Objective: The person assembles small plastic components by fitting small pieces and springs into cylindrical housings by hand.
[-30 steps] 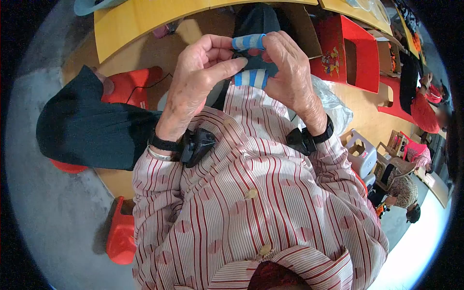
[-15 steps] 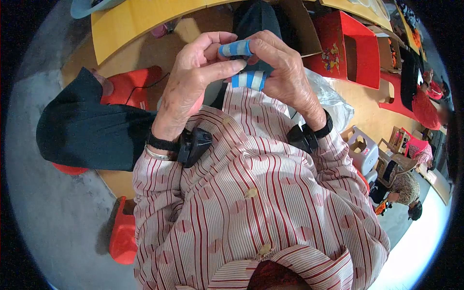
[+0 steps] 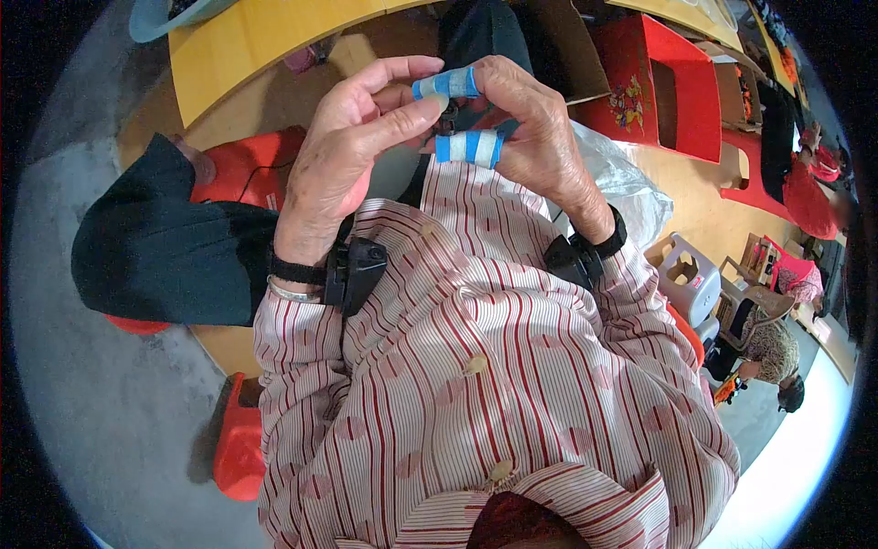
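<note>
A small dark piece (image 3: 448, 116) shows between the fingertips of both hands, partly hidden. My right hand (image 3: 535, 123) pinches it between index finger and thumb, both wrapped in blue-and-white striped tape. From the other side, my left hand (image 3: 352, 128) presses its thumb tip against the piece and the taped index finger; its index finger arches above and its other fingers curl behind the thumb. Both hands are in front of the striped shirt (image 3: 476, 302), above the lap. Black straps with black modules circle both wrists.
A yellow table edge (image 3: 265, 41) curves across the top. At the upper right are a red box (image 3: 631, 91), a cardboard box (image 3: 572, 50) and a clear plastic bag (image 3: 622, 183). A neighbour's dark-clothed leg (image 3: 165, 242) lies left. Stools and other people are at the right.
My left hand has shifted slightly left and its thumb tip has moved up onto the taped index finger. More of the dark piece shows. My right fingers have moved slightly left.
</note>
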Motion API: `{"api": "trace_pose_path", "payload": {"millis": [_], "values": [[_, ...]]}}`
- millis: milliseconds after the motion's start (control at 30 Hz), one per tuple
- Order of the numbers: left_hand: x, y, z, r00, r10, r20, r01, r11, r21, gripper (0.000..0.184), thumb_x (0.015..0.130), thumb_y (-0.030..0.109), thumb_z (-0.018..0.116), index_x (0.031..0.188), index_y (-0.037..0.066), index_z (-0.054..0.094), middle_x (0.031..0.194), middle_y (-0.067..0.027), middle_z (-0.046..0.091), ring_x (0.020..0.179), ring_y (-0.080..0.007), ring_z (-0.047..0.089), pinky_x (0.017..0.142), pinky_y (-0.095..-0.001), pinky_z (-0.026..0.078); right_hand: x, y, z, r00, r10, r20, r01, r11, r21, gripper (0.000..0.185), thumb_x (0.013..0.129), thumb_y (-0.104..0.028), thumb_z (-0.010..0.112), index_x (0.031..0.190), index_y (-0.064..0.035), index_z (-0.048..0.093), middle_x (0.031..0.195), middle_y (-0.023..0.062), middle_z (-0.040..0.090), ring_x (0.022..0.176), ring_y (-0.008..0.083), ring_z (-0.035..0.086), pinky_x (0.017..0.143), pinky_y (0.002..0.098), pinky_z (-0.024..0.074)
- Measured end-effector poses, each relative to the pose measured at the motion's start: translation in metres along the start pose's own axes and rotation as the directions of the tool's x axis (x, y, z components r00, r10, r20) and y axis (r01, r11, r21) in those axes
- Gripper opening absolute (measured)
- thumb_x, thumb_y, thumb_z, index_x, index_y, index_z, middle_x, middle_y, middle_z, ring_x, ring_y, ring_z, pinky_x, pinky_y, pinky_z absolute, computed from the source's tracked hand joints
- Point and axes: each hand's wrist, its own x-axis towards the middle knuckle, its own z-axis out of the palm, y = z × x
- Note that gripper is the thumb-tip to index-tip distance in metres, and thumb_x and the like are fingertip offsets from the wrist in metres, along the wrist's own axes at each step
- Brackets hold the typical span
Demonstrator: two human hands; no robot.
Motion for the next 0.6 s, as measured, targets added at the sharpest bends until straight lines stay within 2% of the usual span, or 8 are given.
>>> {"api": "trace_pose_path", "payload": {"millis": [100, 200, 300, 467, 600], "values": [[0.0014, 0.0007, 0.0048, 0.998, 0.030, -0.047, -0.032, 0.998, -0.057, 0.042, 0.086, 0.014, 0.066, 0.122, -0.001, 0.052, 0.091, -0.0049, 0.063, 0.083, -0.0092, 0.058, 0.075, -0.0236, 0.047, -0.0004, 0.0009, 0.0022, 1.000, 0.008, -0.002, -0.008, 1.000, 0.018, 0.041, 0.058, -0.005, 0.077, 0.095, -0.0031, 0.059, 0.081, 0.0093, 0.056, 0.076, 0.0272, 0.057, 0.064, 0.0351, 0.0478], [0.0013, 0.0021, 0.0034, 0.999, 0.005, -0.042, -0.008, 0.997, -0.074, 0.042, 0.085, 0.012, 0.066, 0.122, -0.002, 0.052, 0.092, -0.0051, 0.063, 0.083, -0.0100, 0.059, 0.075, -0.0242, 0.047, 0.0009, 0.0002, 0.0028, 1.000, 0.020, 0.004, -0.020, 1.000, 0.015, 0.041, 0.058, -0.004, 0.077, 0.095, -0.0034, 0.059, 0.081, 0.0093, 0.056, 0.076, 0.0272, 0.057, 0.064, 0.0351, 0.0479], [0.0001, 0.0006, -0.0006, 1.000, -0.004, 0.006, 0.004, 0.999, -0.034, 0.042, 0.087, 0.012, 0.062, 0.125, 0.000, 0.049, 0.108, -0.0059, 0.062, 0.091, -0.0107, 0.058, 0.078, -0.0254, 0.047, 0.0012, -0.0019, 0.0014, 1.000, 0.021, 0.015, -0.021, 1.000, -0.016, 0.041, 0.059, -0.005, 0.078, 0.096, -0.0040, 0.059, 0.081, 0.0092, 0.056, 0.075, 0.0265, 0.057, 0.064, 0.0347, 0.0487], [-0.0004, 0.0013, -0.0027, 0.998, 0.024, 0.054, -0.025, 1.000, 0.008, 0.045, 0.084, 0.010, 0.063, 0.126, 0.000, 0.048, 0.107, -0.0072, 0.061, 0.093, -0.0122, 0.058, 0.082, -0.0276, 0.047, 0.0016, -0.0033, 0.0006, 0.998, 0.060, 0.007, -0.060, 0.998, 0.033, 0.044, 0.062, -0.013, 0.081, 0.101, -0.0066, 0.062, 0.081, 0.0078, 0.057, 0.073, 0.0224, 0.058, 0.063, 0.0321, 0.0503], [-0.0003, 0.0011, -0.0011, 0.998, 0.028, 0.049, -0.028, 1.000, 0.012, 0.047, 0.082, 0.007, 0.064, 0.126, -0.002, 0.048, 0.107, -0.0085, 0.061, 0.094, -0.0131, 0.058, 0.085, -0.0288, 0.047, 0.0014, -0.0024, 0.0011, 1.000, 0.013, -0.006, -0.013, 0.999, 0.030, 0.045, 0.064, -0.017, 0.082, 0.104, -0.0082, 0.063, 0.083, 0.0070, 0.058, 0.075, 0.0201, 0.060, 0.062, 0.0304, 0.0516]]}}
